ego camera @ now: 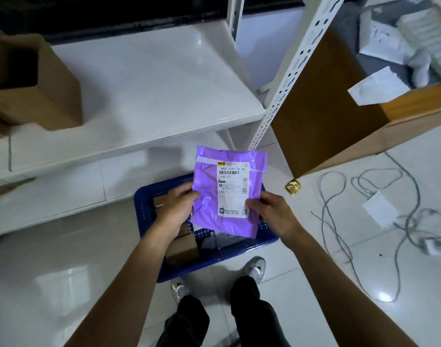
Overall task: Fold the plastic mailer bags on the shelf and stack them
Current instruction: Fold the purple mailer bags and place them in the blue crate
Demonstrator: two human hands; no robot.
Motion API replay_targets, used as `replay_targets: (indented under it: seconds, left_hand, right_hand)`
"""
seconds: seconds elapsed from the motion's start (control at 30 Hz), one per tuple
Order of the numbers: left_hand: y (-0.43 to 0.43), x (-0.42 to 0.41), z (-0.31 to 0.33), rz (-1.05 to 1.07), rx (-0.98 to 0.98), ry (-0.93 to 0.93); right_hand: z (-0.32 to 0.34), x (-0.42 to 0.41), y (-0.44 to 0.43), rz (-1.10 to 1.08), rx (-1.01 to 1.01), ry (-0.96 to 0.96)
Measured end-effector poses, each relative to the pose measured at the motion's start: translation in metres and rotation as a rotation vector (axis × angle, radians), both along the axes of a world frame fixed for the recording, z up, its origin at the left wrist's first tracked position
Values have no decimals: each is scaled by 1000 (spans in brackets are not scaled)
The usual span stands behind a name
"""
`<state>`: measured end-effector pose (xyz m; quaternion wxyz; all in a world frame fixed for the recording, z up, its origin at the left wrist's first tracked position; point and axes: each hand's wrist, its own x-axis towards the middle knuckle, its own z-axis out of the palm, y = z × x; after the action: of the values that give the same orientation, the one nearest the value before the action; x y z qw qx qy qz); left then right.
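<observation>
White shelf (139, 96) above glossy tiled floor (64, 259)

Crinkled purple plastic mailer bag (206, 204), white barcode label (233, 189) facing up, top flap seemingly folded over. Held tilted in mid-air, pinched at lower sides by left hand (175, 209) and right hand (273, 212), just before white shelf (139, 96).

The mailer bag (207, 211) is lilac purple. Its white label (233, 189) carries black text, a barcode and a small yellow mark at the top. The basket (149, 196) is deep blue with a grid of small holes. The shelf (144, 96) is glossy white and the box (52, 96) on it plain brown. The floor (64, 259) tiles are white, the trousers (189, 319) black, the small packet (293, 187) gold.
</observation>
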<state>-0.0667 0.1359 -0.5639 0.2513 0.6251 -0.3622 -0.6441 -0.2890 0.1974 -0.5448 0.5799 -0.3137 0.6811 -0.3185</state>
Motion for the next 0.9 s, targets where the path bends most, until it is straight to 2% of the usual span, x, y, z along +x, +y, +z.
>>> replay_targets:
  seconds: [0.17, 0.37, 0.57, 0.9]
  left_hand:
    - [5, -6, -22, 50, 49, -61]
    - [10, -25, -54, 94, 103, -81]
    - [19, -39, -122, 207, 198, -64]
    - [15, -61, -238, 197, 248, -62]
  right_hand:
    - [-30, -5, 7, -13, 36, -40]
    - [-73, -25, 6, 65, 60, 20]
    - [-128, -41, -1, 151, 79, 41]
    - [-247, -67, -6, 149, 113, 26]
